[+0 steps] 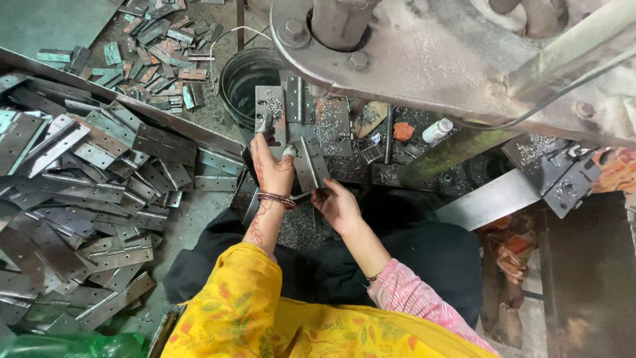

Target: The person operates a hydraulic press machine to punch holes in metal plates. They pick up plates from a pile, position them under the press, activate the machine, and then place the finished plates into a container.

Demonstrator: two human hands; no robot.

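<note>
My left hand (270,166) reaches forward and grips a grey steel hinge (273,114) standing on the press bed, fingers around its lower edge. My right hand (336,204) is closed on the near end of another long steel hinge (310,162) that lies between the two hands. Both hands work under the heavy grey press frame (424,59). More hinges (331,122) sprinkled with metal shavings lie flat just beyond the hands.
A big heap of steel hinges (86,192) fills the tray on the left. A dark round bucket (246,76) stands behind the bed, with scattered hinges (156,50) on the floor. A small white bottle (437,130) and an orange lump (403,130) lie right.
</note>
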